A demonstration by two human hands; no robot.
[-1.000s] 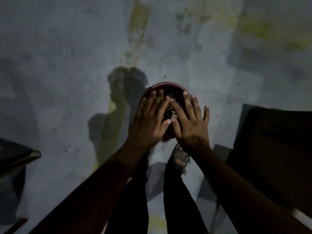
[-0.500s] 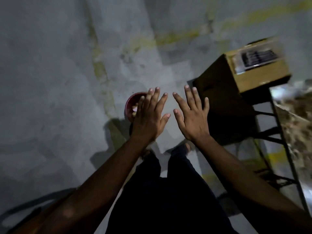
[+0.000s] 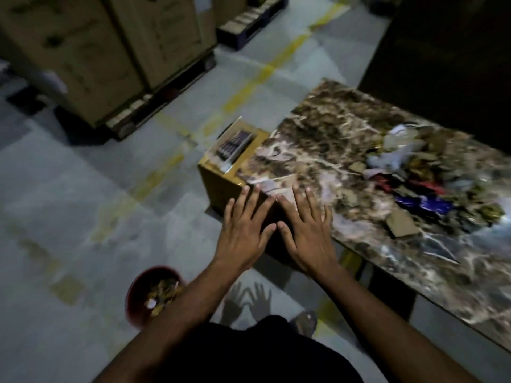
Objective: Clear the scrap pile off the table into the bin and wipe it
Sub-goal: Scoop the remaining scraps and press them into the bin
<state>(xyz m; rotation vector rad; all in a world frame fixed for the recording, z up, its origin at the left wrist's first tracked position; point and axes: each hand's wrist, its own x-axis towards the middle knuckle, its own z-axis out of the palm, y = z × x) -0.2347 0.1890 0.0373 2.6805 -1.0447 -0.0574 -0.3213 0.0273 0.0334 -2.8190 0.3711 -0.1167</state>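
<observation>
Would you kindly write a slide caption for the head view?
Both empty hands, left and right, open above the marble table; scrap pile uncleared, red bin on the floor.

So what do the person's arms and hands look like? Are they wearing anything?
Both arms are bare, with no sleeves in sight. The left hand and right hand wear no gloves, and no rings or watch show, though the picture is dim and blurry. The fingernails look short and pale.
</observation>
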